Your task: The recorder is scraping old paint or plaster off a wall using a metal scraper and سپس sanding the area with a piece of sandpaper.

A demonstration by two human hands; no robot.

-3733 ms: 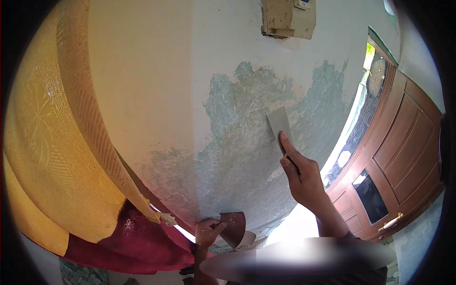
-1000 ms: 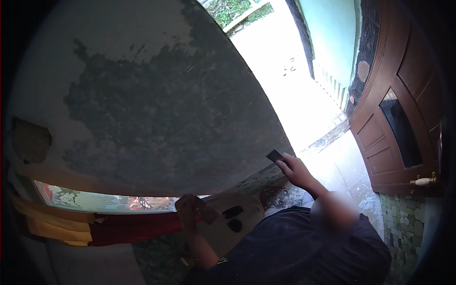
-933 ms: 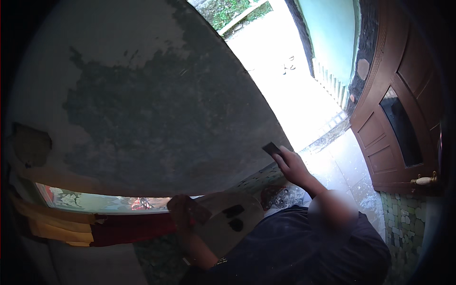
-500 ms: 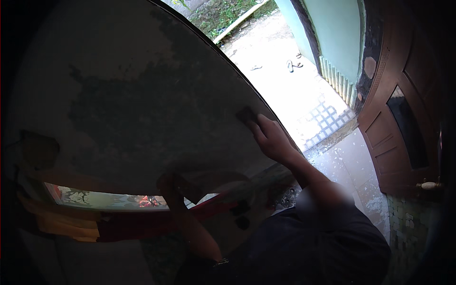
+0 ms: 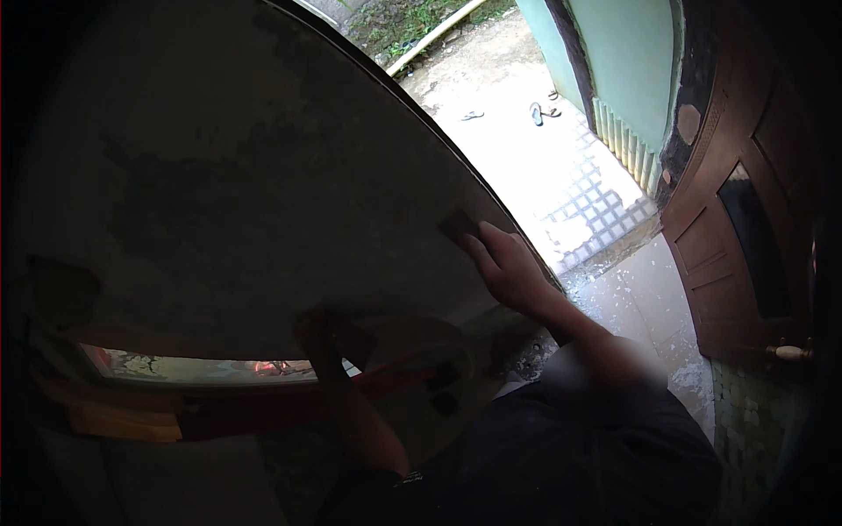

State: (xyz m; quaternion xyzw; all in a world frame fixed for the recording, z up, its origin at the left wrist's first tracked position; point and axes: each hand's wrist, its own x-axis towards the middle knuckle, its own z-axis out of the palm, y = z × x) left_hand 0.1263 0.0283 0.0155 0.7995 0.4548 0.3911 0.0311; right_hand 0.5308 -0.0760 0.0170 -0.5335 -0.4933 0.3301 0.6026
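Note:
A large dark surface (image 5: 219,202) with blotchy patches fills the left and middle of the view, its curved right edge running along the bright doorway. Close to that edge, my right hand (image 5: 513,267) grips a small dark flat block (image 5: 459,228) between thumb and fingers, against the surface. Lower and to the left, my left hand (image 5: 317,331) is in deep shade, its fingers bent. It appears closed on a flat brown piece (image 5: 353,342) that sticks out to its right. Shade hides the exact kind of both pieces.
An open brown panelled door (image 5: 728,245) with a round knob stands at right. Through the doorway are a sunlit tiled step (image 5: 596,210), several sandals (image 5: 537,114) and a pale green wall (image 5: 624,66). White specks cover the floor tiles (image 5: 645,298). Yellow cloth (image 5: 123,412) hangs lower left.
My right hand and its dark block have moved slightly down along the surface. My left hand stays in nearly the same place. The dark surface looks dimmer.

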